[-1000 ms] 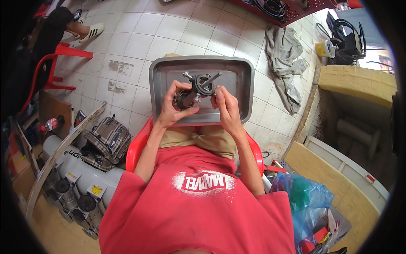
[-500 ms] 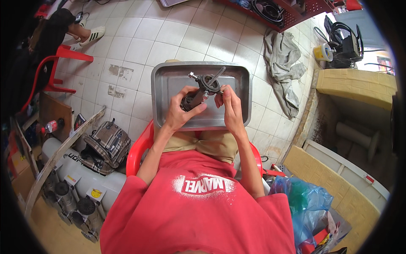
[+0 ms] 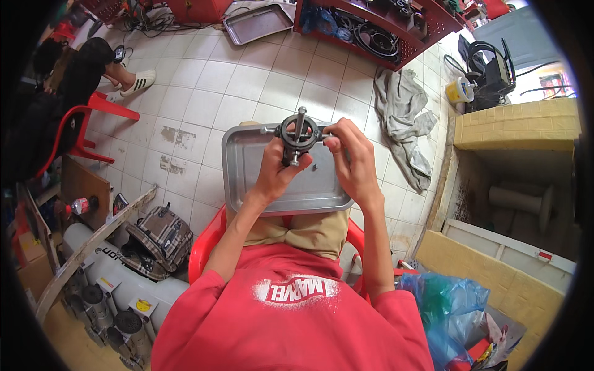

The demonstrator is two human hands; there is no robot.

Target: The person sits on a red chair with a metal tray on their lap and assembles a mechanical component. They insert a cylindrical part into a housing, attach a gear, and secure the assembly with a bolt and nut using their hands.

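Black metal fitting (image 3: 299, 131) (bolts (image 3: 268, 130) jutting outward) sits between both hands (image 3: 274, 172).

I sit in what looks like a workshop: a dark bolted metal part (image 3: 298, 146) is in my grip over a grey tray (image 3: 234, 185) on my lap. To my left lies a pale tank (image 3: 164, 295) with motors (image 3: 129, 324) along it, like a compressor. Across the tiled floor (image 3: 247, 86) I see a perforated red shelf (image 3: 428, 43) loaded with coiled black cable (image 3: 378, 42), a second metal tray (image 3: 258, 26) and a crumpled grey rag (image 3: 401, 117).
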